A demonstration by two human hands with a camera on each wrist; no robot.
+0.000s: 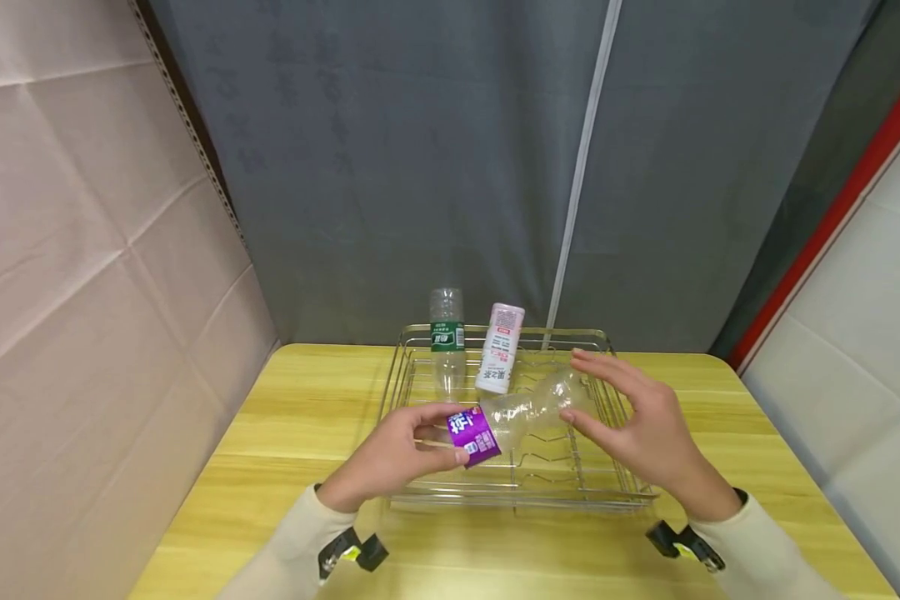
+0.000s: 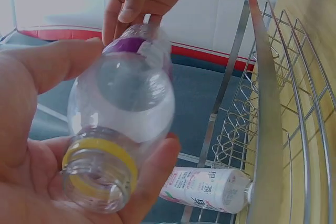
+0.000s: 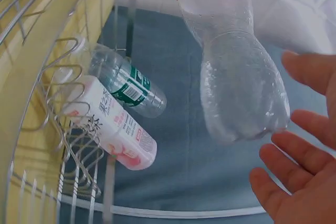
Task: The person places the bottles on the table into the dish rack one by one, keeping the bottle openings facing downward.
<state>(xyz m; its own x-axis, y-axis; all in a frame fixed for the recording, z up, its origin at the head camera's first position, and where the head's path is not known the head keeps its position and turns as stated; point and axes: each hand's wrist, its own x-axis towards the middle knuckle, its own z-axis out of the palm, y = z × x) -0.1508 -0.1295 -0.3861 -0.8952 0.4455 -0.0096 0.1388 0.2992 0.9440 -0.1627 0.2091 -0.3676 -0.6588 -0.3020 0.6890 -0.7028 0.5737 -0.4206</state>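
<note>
A clear, narrow-waisted plastic bottle [image 1: 521,415] with a purple label [image 1: 474,435] hangs tilted over the wire rack. My left hand [image 1: 405,446] grips it near its capless mouth, which shows a yellow ring [image 2: 102,156] in the left wrist view. Around the base end, my right hand [image 1: 637,417] is spread, thumb and fingers apart; in the right wrist view its fingertips [image 3: 286,137] come right up to the base. Two more bottles stand in the rack: a clear one with a green label [image 1: 447,337] and a white-and-pink one [image 1: 500,348].
The metal wire rack [image 1: 412,500], with wavy wire dividers [image 3: 86,150], sits on a wood-grain table [image 1: 270,467]. A grey curtain [image 1: 420,167] hangs behind the table. Pale fabric walls [image 1: 82,292] close off both sides.
</note>
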